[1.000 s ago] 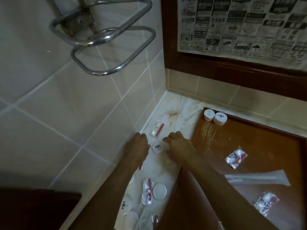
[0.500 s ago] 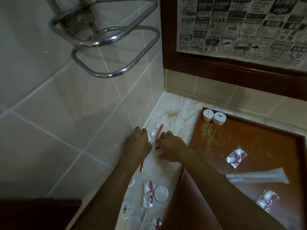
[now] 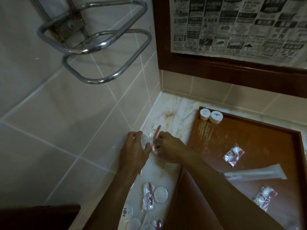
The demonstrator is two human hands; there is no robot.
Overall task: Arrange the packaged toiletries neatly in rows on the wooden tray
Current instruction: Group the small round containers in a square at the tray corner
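The wooden tray [image 3: 265,140] lies at the right on the marble counter [image 3: 176,110]. Two round white containers [image 3: 211,116] stand side by side in its far left corner. Two clear packets with red and white contents [image 3: 233,156] [image 3: 265,197] and a long white sachet [image 3: 255,172] lie loose on the tray. My left hand [image 3: 132,151] is closed around a round white container [image 3: 144,138] on the counter by the wall. My right hand [image 3: 169,147] grips another round white container [image 3: 157,149] right beside it. A clear packet with a red stick [image 3: 156,130] lies just beyond my fingers.
More round white containers [image 3: 160,195] [image 3: 127,212] and a clear packet [image 3: 148,196] lie on the counter strip near me. A chrome towel rack [image 3: 99,45] juts from the tiled wall at upper left. A dark wooden frame with newspaper [image 3: 232,25] hangs above the tray.
Both hands have moved further along the counter toward the corner and closed on two small round containers; a second ago the fingers were spread around one container.
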